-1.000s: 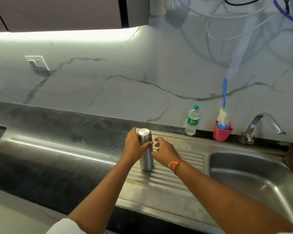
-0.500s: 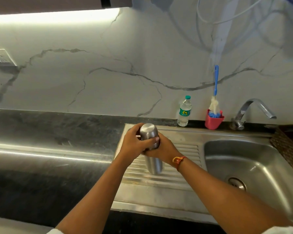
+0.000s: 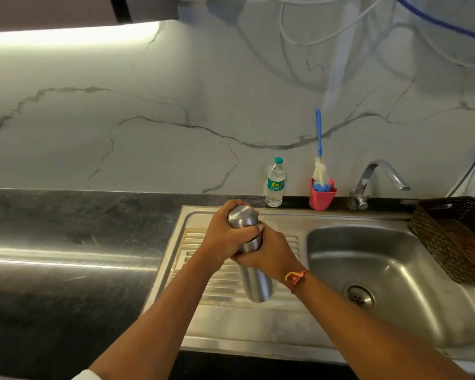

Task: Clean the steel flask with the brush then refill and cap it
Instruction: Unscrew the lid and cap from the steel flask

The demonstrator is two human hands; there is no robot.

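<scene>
The steel flask (image 3: pixel 254 281) is held upright over the sink's drainboard (image 3: pixel 283 314), its cap (image 3: pixel 242 218) wrapped by the left hand (image 3: pixel 225 237) and its body clasped by the right hand (image 3: pixel 269 253).

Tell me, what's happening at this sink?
A person holds a steel flask over the sink's draining board. The left hand wraps its cap and the right hand grips the body just below, as if to unscrew it. The brush stands untouched in a pink cup by the tap.
</scene>
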